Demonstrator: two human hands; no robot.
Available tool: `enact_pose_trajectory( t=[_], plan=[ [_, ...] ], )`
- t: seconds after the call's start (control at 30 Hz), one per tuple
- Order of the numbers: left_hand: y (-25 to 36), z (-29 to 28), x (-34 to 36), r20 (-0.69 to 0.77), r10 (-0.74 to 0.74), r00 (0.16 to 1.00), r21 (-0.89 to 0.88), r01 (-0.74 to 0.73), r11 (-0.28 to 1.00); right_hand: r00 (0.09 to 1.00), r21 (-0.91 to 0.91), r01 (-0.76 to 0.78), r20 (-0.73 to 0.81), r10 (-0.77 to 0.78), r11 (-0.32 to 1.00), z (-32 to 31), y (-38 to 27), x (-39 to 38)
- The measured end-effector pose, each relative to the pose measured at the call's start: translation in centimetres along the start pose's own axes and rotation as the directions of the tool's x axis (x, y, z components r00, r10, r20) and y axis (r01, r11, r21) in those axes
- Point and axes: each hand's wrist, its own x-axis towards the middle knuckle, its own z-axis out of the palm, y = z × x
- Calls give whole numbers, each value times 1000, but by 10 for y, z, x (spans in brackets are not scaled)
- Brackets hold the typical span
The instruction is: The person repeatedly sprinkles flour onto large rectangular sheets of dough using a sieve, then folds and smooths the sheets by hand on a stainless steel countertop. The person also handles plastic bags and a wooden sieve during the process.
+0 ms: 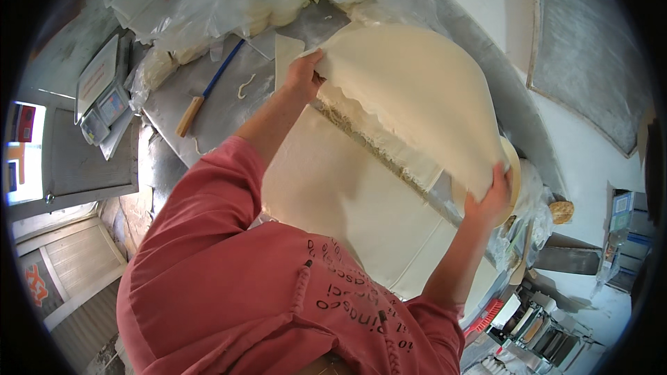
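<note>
A large pale sheet of dough [410,90] is lifted off a thick stack of dough sheets [347,194] on a steel table [174,97]. My left hand [304,75] pinches the sheet's far corner. My right hand [490,194] grips its near corner. Between the two hands the lifted edge looks ragged and curls up and away from the stack. Red sleeves cover my arms.
A blue-bladed scraper with a wooden handle [206,92] lies on the table's left part. Plastic bags with dough rounds [229,7] sit at the far end. A small scale [103,101] stands at the left edge. A red comb-like tool [484,317] lies at lower right.
</note>
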Motion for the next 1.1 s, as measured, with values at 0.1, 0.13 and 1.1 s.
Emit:
enact_pose_trajectory(
  t=[0.1,0.13,1.1],
  plan=[
    [11,-4,-88,215,106,971,260,-162,952,977,-470,200,35,-208,860,-79,28,-56],
    [6,-23,-119,145,66,987,365,-115,924,995,-166,-48,-97,32,985,-82,30,-82],
    [-7,-204,-254,35,-178,983,588,124,799,835,-717,468,551,8,516,-62,178,-176]
  ],
)
